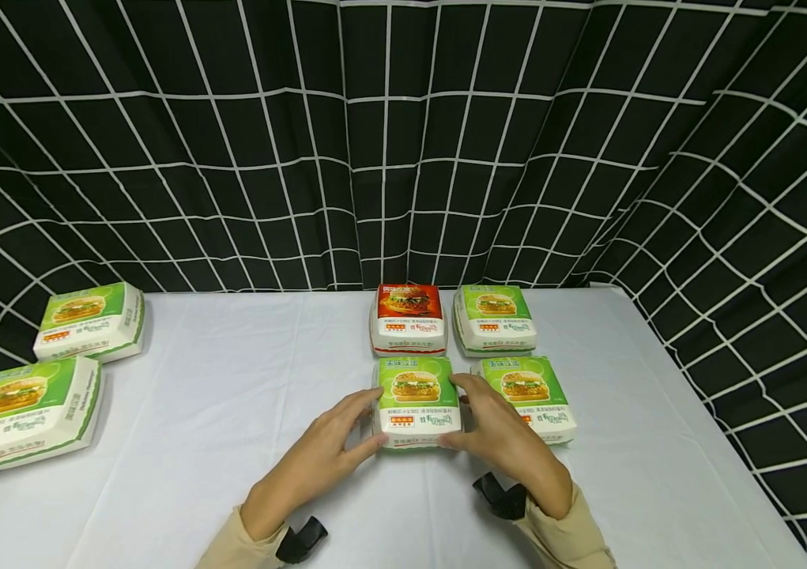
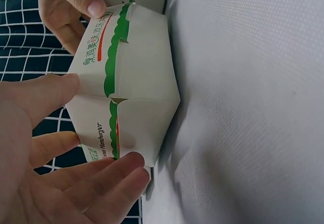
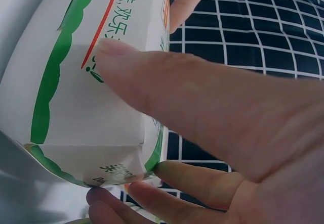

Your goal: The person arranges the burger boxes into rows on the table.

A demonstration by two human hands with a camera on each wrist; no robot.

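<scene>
A green-and-white burger box sits on the table's white cloth between both hands. My left hand holds its left side, with the thumb at the near left corner; in the left wrist view the fingers lie along the box's side wall. From the right, my right hand grips the same box, its thumb pressed on the printed near face and the other fingers at the right side. A second green burger box stands just beyond that hand, partly covered by it. Behind the held box is a red burger box.
Next to the red box, at the back, stands another green burger box. Two more green boxes, one farther back and one nearer, sit at the table's left edge. A black curtain with white grid lines hangs behind the table.
</scene>
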